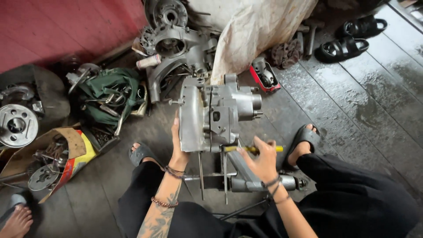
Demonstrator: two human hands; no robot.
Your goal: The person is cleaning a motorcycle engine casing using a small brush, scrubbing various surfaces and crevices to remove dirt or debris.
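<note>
The person sits low on the dark plank floor (361, 114), knees apart, with a grey metal engine casing (211, 114) standing upright at the centre of the frame between their sandalled feet. The left hand (178, 150) lies flat against the casing's left face, fingers stretched upward along the metal, steadying it. The right hand (262, 161) is curled around a yellow-handled tool (255, 149) that lies level, its tip meeting the lower edge of the casing; most of the handle is covered by the fingers, with the yellow end sticking out to the right. Beneath the casing, thin steel studs (201, 176) hang down toward a metal stand or frame (246, 180) just in front of the person's lap.

In the upper middle of the frame a second engine housing (172, 44) leans beside a pale sack (255, 31). A green cloth heaped with wrenches (110, 94) lies at the left, a round hub (16, 124) sits at the far left edge, and a torn cardboard box of parts (57, 154) rests lower left. A pair of black sandals (348, 37) sits at upper right. Someone else's bare foot (17, 220) shows at the lower left corner.
</note>
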